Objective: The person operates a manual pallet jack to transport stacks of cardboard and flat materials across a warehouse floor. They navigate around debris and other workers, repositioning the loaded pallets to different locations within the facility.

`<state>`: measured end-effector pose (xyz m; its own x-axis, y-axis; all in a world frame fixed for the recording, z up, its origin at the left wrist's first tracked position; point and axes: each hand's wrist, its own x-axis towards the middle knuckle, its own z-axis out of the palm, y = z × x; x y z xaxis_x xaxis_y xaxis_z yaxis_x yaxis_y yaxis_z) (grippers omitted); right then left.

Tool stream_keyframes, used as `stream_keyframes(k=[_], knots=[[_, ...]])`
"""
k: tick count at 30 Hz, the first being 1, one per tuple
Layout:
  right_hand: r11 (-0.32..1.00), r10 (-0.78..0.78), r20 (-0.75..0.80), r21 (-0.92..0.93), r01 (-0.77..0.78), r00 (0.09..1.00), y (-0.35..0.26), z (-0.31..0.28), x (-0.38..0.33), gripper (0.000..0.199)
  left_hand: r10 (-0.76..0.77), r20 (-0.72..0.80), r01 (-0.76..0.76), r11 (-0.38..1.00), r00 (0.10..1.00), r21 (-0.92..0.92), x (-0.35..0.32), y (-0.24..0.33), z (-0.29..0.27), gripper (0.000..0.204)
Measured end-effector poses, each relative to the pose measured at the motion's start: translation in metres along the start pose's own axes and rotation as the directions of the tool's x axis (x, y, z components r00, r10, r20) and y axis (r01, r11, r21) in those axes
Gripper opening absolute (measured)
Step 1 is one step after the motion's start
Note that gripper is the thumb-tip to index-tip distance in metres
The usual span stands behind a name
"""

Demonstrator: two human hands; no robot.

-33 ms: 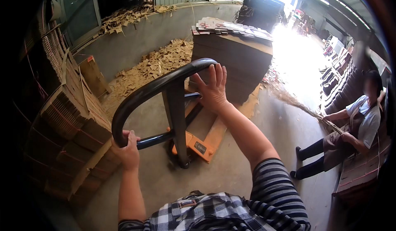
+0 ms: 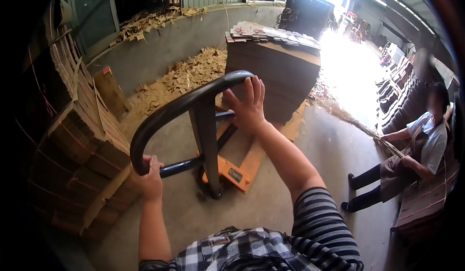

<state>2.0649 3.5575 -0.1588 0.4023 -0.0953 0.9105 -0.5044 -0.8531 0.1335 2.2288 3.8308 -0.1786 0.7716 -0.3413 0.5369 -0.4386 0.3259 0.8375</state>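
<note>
Both my hands are on the black loop handle (image 2: pixel 177 108) of a hand pallet jack with an orange body (image 2: pixel 233 175). My left hand (image 2: pixel 149 178) is closed around the handle's lower left corner. Farther off and to the right, my right hand (image 2: pixel 248 108) grips the loop's upper right side, fingers hooked over the bar and thumb apart. The handle's post leans up toward me from the orange base. Beyond it, a tall brown cardboard stack (image 2: pixel 271 72) stands over the forks, with white printed sheets (image 2: pixel 271 32) lying on top.
Bundled cardboard (image 2: pixel 80 140) is piled close on my left. Cardboard scraps (image 2: pixel 186 77) heap against the low wall (image 2: pixel 160 48). On the right, a person (image 2: pixel 419 145) holds a long straw broom (image 2: pixel 358 125), beside more cardboard stacks (image 2: pixel 426 198). A dark stack (image 2: pixel 307 12) stands farther back.
Hardly anything differs. The handle's top and my right hand sit very slightly lower; both hands keep their hold.
</note>
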Motion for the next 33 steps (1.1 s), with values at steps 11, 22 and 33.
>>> stream_keyframes(k=[11, 22, 33], knots=[[0.952, -0.023, -0.046, 0.303, 0.036, 0.999, 0.014, -0.012, 0.014, 0.088, -0.03, -0.067, 0.036, 0.995, 0.997, 0.092, 0.002, 0.002, 0.001, 0.009], [0.936, -0.086, -0.064, 0.337, 0.103, 0.994, 0.04, -0.012, 0.075, 0.025, -0.064, -0.095, 0.076, 0.988, 0.993, 0.131, -0.003, 0.004, 0.012, 0.006], [0.997, -0.072, 0.033, 0.005, 0.072, 0.997, 0.001, -0.095, 0.037, 0.017, -0.035, -0.02, 0.038, 0.985, 0.999, 0.17, 0.027, -0.017, -0.013, 0.007]])
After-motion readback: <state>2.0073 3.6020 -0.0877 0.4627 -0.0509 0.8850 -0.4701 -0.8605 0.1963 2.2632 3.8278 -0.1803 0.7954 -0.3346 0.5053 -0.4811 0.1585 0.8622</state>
